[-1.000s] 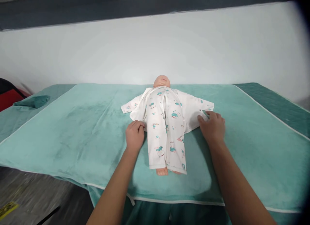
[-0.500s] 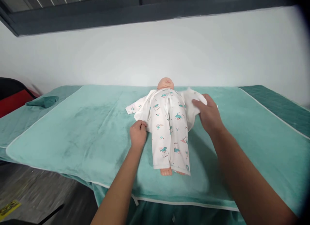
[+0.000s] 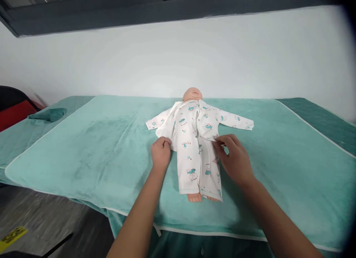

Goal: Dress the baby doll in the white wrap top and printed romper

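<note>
- The jacket you hold is white with small teal and pink prints; its left front lies spread, plain inside showing, while its right front laps over the pants, printed side up.
- It's on the doll, between and beyond your fingers.
- Your right hand pinches its lower edge, thumb against forefinger.
- Your left hand is curled closed on its opposite edge.
</note>
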A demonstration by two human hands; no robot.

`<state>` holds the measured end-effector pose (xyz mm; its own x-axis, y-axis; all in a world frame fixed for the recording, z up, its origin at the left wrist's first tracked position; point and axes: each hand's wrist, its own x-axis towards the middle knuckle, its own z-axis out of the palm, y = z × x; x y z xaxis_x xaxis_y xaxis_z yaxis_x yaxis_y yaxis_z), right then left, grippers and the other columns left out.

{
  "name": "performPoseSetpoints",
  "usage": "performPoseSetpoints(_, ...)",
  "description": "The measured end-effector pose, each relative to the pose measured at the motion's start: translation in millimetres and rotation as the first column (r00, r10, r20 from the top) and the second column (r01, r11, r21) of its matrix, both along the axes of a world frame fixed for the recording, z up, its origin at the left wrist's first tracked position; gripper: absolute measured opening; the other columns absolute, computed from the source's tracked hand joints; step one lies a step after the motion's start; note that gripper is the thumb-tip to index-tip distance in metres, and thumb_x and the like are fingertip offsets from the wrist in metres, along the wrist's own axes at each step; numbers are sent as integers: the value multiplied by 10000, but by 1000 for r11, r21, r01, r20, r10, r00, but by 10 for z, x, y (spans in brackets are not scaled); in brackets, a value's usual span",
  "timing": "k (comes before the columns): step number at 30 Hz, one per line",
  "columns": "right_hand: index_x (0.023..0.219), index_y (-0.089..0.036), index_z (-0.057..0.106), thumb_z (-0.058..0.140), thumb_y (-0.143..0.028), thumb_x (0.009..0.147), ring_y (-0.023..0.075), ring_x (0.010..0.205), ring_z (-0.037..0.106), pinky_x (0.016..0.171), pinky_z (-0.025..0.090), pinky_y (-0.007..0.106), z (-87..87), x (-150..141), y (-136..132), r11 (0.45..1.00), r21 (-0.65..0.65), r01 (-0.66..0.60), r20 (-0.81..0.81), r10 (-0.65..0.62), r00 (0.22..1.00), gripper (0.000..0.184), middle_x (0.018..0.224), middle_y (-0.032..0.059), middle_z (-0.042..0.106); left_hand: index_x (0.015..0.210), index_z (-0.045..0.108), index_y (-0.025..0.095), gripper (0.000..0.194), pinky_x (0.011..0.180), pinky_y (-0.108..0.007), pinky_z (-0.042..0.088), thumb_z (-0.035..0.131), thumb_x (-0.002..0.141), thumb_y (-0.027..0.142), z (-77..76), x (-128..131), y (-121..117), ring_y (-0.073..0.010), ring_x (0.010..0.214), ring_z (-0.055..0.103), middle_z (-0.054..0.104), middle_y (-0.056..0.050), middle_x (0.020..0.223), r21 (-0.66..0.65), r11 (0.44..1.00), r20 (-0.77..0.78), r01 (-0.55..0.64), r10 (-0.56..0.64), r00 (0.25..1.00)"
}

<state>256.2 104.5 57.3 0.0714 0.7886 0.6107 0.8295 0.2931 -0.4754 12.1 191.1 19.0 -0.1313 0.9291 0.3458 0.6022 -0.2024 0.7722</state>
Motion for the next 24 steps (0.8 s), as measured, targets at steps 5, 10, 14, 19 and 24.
performPoseSetpoints(5, 996, -224, 598, 497, -286, 1001, 186, 819, 604, 716, 467, 324, -43, 131, -59, 985, -76, -154, 48, 158, 986, 118, 968, 55, 632, 672, 640, 216, 254, 683, -295, 443, 419, 780, 152, 18, 1, -13, -181, 682, 622, 680, -4, 684, -5, 1000, 21, 3, -3, 1000)
performPoseSetpoints(10, 803, -237, 604, 524, -397, 984, 175, 732, 581, 675, 444, 319, 144, 233, 102, 977, -127, -174, -109, 161, 981, 254, 822, 18, 635, 679, 632, 213, 255, 705, -304, 454, 417, 793, 138, 23, 0, -16, -178, 689, 613, 666, -3, 685, 6, 1000, 30, 1, -2, 1000)
performPoseSetpoints(14, 954, -253, 679, 521, -419, 963, 217, 953, 651, 851, 498, 357, 421, 163, 703, 995, -59, -80, -349, 55, 935, 229, 1029, 38, 719, 819, 632, 207, 198, 806, -345, 501, 446, 808, 138, -24, -23, 55, -208, 861, 633, 675, -42, 862, 84, 991, 7, -109, 108, 994)
performPoseSetpoints(19, 1320, -179, 577, 496, -505, 946, 311, 1300, 537, 1075, 418, 497, 504, -56, 1547, 970, -227, -81, -348, -4, 937, 503, 1416, 152, 582, 1109, 615, 161, 259, 1004, -460, 474, 511, 890, 252, -60, -24, 202, -288, 1140, 578, 638, -145, 1167, 115, 962, -148, -247, 263, 954)
performPoseSetpoints(24, 1397, -176, 530, 419, -508, 960, 320, 1443, 395, 1179, 309, 515, 365, -171, 1711, 943, -264, -203, -172, 161, 972, 559, 1535, 150, 472, 1256, 591, 129, 397, 1059, -482, 415, 526, 922, 334, 20, 19, 366, -341, 1238, 529, 636, -165, 1286, 40, 938, -303, -344, 339, 891)
